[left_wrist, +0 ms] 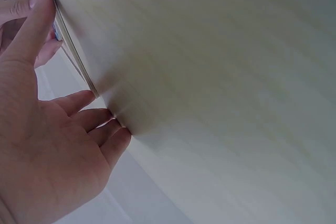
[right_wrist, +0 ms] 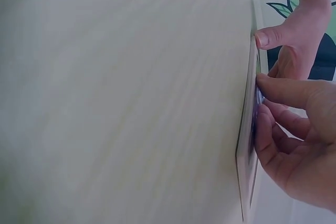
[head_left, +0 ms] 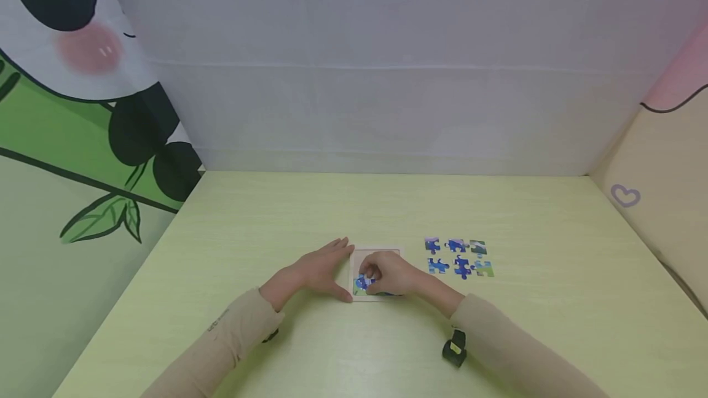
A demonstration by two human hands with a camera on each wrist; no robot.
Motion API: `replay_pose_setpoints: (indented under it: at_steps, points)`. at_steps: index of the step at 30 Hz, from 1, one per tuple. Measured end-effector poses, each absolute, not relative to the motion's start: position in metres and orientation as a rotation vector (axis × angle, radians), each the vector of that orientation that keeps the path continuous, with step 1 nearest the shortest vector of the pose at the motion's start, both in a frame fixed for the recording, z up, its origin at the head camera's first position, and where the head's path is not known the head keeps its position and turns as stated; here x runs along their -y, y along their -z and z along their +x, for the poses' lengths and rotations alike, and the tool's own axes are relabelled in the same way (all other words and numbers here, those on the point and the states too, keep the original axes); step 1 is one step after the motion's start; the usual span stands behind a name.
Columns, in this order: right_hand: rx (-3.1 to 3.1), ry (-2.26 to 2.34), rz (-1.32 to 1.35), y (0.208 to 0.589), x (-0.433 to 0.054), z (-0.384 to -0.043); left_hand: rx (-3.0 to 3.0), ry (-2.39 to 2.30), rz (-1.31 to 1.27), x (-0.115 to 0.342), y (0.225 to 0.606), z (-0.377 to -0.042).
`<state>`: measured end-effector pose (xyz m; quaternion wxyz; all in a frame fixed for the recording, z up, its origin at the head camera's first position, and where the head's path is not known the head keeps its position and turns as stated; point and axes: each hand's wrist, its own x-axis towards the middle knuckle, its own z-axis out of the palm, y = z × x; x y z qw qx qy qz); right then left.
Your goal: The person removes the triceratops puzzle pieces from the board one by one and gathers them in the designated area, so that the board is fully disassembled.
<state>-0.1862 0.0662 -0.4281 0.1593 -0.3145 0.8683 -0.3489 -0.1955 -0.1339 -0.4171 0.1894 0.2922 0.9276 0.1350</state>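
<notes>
A small square puzzle tray point(head_left: 377, 247) with a pale raised rim lies on the table. My left hand point(head_left: 322, 270) rests along its left side, fingers spread and fairly straight; the thumb is at the near left corner and the fingertips are toward the far one. Over the tray is my right hand point(head_left: 394, 272), its thumb and curled fingers pinching a blue jigsaw piece point(head_left: 362, 283) at the near left corner. In the right wrist view those fingertips point(right_wrist: 263, 109) are right at the tray's surface. The right hand hides much of the tray's inside.
To the right of the tray, several loose jigsaw pieces point(head_left: 462, 266) lie in two rows, blue with some green and purple. The pale table point(head_left: 265, 207) meets a white cloth wall point(head_left: 387, 115) at the back. Printed panels stand at both sides.
</notes>
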Motion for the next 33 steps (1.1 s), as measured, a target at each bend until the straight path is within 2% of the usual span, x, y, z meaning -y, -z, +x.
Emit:
replay_pose_setpoints:
  at_steps: [33]
  points:
    - [-2.344,1.202,-0.81,0.4255,-0.0712,-0.1897,-2.609,-0.344,0.797,0.1316,0.418,-0.1965]
